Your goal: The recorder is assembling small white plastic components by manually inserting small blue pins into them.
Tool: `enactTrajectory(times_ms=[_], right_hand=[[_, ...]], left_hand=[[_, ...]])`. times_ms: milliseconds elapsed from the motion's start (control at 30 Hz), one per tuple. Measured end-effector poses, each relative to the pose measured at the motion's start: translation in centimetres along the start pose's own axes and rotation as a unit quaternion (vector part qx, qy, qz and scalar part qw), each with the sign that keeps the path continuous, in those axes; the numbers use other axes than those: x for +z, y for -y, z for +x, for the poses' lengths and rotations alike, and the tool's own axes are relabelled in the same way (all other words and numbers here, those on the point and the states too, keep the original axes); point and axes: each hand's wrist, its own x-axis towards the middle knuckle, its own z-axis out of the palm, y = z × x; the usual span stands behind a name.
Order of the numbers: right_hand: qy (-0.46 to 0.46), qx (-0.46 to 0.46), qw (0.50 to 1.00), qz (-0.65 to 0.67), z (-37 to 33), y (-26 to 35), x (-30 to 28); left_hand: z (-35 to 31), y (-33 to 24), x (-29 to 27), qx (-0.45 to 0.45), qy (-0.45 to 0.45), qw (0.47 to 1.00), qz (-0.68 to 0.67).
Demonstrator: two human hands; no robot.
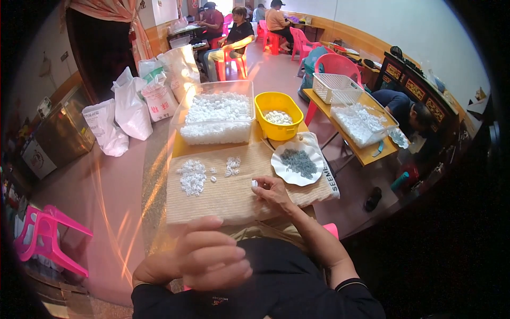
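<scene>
My right hand (275, 193) pinches a small white plastic part (254, 183) above the tan ribbed towel (223, 204) on the table. Raised close in front of my chest, my left hand (212, 254) is slightly blurred. Its fingers are loosely bent and a little apart, with nothing seen in them; the palm is hidden. Left of my right hand lie a heap of white plastic parts (192, 178) and a smaller group of white parts (232, 166). Just beyond my right hand, a white scalloped plate (280, 169) carries many small grey-green pieces (300, 162).
At the table's far side stand a clear bin (215, 139) full of white parts and a yellow tub (276, 132). White sacks (133, 109) stand left on the floor. Another person (404, 106) bends beside the right-hand table (366, 148). A pink stool (50, 234) is far left.
</scene>
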Motion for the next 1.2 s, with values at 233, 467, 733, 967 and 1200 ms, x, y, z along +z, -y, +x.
enactTrajectory(times_ms=[233,467,733,967,1200], right_hand=[[-0.004,-0.005,1.0,-0.006,0.0,0.1,0.1],[0.004,-0.011,1.0,-0.009,-0.2,0.3,0.1],[-0.004,-0.006,1.0,0.001,-0.2,0.0,0.3],[0.007,-0.066,0.996,-0.065,0.4,-1.5,0.2],[0.007,-0.179,0.973,-0.147,-0.5,0.6,1.2]], left_hand=[[-3.7,2.2,2.6,-0.08,0.047,0.996,0.005],[-6.8,3.4,4.9,-0.165,0.059,0.985,0.008],[-10.4,4.7,6.5,-0.244,0.093,0.965,0.022],[-13.6,4.7,7.0,-0.313,0.117,0.942,0.017],[-15.6,4.2,6.6,-0.349,0.162,0.923,0.024]])
